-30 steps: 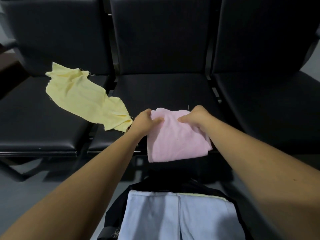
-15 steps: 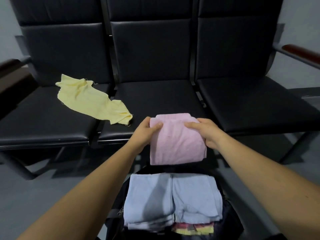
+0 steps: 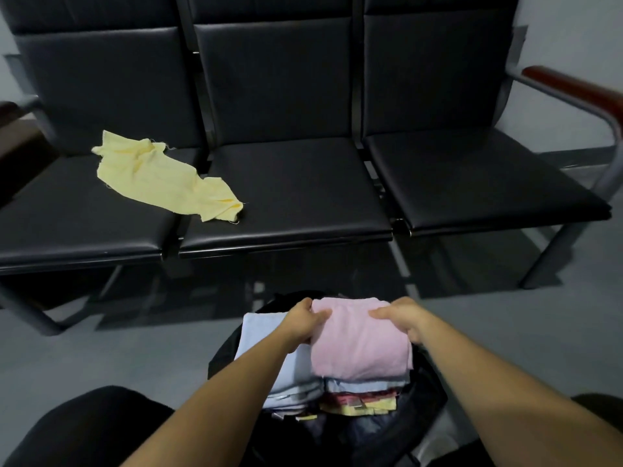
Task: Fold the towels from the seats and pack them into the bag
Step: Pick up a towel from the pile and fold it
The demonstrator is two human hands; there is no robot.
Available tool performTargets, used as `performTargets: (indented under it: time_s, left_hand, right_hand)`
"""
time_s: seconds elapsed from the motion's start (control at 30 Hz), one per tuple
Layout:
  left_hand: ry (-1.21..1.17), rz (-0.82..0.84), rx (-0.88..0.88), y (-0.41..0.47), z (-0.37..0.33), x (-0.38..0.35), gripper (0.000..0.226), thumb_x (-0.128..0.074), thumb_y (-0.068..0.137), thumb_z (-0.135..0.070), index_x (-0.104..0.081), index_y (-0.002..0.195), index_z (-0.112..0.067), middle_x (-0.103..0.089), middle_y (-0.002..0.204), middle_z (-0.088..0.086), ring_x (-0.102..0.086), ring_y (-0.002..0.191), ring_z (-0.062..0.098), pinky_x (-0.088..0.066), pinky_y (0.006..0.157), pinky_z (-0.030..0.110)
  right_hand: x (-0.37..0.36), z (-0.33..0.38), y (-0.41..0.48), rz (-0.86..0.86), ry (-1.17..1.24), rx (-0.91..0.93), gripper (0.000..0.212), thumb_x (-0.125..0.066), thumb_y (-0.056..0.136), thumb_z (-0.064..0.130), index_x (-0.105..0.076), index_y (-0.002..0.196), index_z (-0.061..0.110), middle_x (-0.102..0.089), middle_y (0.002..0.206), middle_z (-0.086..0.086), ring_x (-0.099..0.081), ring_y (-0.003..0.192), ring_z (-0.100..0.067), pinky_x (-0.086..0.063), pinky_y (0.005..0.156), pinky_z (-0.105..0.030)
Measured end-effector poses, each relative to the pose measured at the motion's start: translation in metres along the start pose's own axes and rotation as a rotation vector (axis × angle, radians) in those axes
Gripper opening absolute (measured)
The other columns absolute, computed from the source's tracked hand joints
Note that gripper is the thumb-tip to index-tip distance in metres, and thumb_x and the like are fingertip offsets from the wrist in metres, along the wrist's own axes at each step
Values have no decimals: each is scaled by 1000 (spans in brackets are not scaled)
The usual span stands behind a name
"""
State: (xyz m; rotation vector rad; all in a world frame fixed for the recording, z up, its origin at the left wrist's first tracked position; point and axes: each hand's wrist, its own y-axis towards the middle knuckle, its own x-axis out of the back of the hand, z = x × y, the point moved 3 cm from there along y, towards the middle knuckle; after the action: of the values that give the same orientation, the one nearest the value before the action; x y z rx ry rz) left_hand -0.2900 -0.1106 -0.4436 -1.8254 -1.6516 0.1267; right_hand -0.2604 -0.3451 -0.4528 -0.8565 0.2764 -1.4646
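Observation:
A folded pink towel (image 3: 360,342) lies on top of the stack of folded towels inside the black bag (image 3: 222,352) on the floor. My left hand (image 3: 303,323) grips its left edge and my right hand (image 3: 403,316) grips its right edge. Under it sits a folded light blue towel (image 3: 263,335), with red and yellow layers showing at the stack's near side. An unfolded yellow towel (image 3: 158,178) lies crumpled across the left seat, reaching the middle seat.
A row of three black seats (image 3: 290,183) stands ahead, with a brown armrest (image 3: 573,89) at the right end. Grey floor (image 3: 135,348) surrounds the bag. My dark-clothed knees (image 3: 87,429) flank the bag at the bottom.
Both hands have carried the pink towel down from the middle seat's front edge onto the stack in the bag. The view has pulled back from the seats.

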Motion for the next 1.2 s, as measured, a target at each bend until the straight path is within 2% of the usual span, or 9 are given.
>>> performTargets:
  time_s: [0.17, 0.3, 0.47, 0.7, 0.8, 0.93, 1.03, 1.1, 1.2]
  left_hand:
    - [115, -40, 18, 12, 7, -11, 42, -68, 93, -33, -51, 121, -7, -62, 118, 14, -63, 106, 31, -56, 82, 42]
    - [366, 2, 54, 24, 13, -19, 55, -70, 91, -28, -44, 133, -4, -57, 133, 15, -57, 121, 32, -50, 94, 37]
    - [517, -115, -17, 26, -7, -6, 38, -57, 98, -21, -46, 129, -1, -59, 130, 19, -58, 117, 34, -46, 88, 34]
    - [507, -212, -194, 5, -69, 107, 12, -65, 93, -24, -69, 99, -14, -73, 98, 7, -69, 85, 19, -54, 73, 28]
    - [337, -270, -211, -5, -77, 176, 6, -63, 94, -17, -66, 91, -13, -75, 91, 10, -70, 72, 17, -61, 77, 39]
    - [293, -482, -182, -16, -59, 254, 4, -63, 92, -19, -65, 92, -15, -73, 88, 6, -69, 79, 20, -59, 78, 39]
    - [261, -609, -158, -14, -35, 287, 11, -60, 94, -19, -64, 104, -15, -67, 99, 4, -62, 86, 18, -49, 73, 33]
    - [264, -612, -159, -6, -26, 294, 17, -60, 95, -17, -64, 111, -14, -67, 103, 6, -63, 92, 21, -50, 76, 33]
    - [270, -636, -217, 16, -23, 301, 21, -61, 93, -15, -65, 113, -14, -64, 108, 5, -63, 96, 21, -49, 77, 32]
  right_hand:
    - [-8, -7, 12, -172, -120, 111, 30, -81, 77, 6, -59, 98, 10, -69, 106, -18, -67, 93, -31, -55, 82, -37]
    - [-12, -8, 16, -176, -325, 142, 32, -69, 81, 4, -54, 109, 10, -66, 111, -17, -65, 98, -31, -50, 75, -29]
    - [-9, 18, 7, -317, -483, 181, 36, -60, 87, 14, -56, 121, 5, -62, 121, -19, -62, 109, -38, -52, 84, -35]
    - [-50, 144, -34, -170, -343, 440, 18, -62, 84, 12, -71, 81, -3, -69, 78, -16, -70, 88, -36, -58, 81, -43]
    - [-78, 192, -44, -86, -262, 477, 16, -64, 86, 12, -73, 89, -1, -71, 88, -16, -70, 94, -36, -60, 86, -48]
    - [-123, 240, -57, -44, -364, 556, 19, -69, 86, 9, -71, 101, -4, -70, 106, -23, -66, 89, -28, -57, 91, -50]
    - [-164, 267, -55, -55, -441, 614, 36, -69, 86, 9, -65, 118, -7, -65, 121, -24, -65, 107, -37, -53, 96, -53]
    - [-185, 280, -50, -57, -469, 650, 34, -68, 88, 13, -65, 118, -4, -66, 117, -20, -64, 108, -35, -54, 92, -49]
    - [-216, 296, -30, -57, -498, 686, 21, -67, 88, 19, -63, 102, 3, -65, 101, -10, -65, 91, -28, -51, 66, -37]
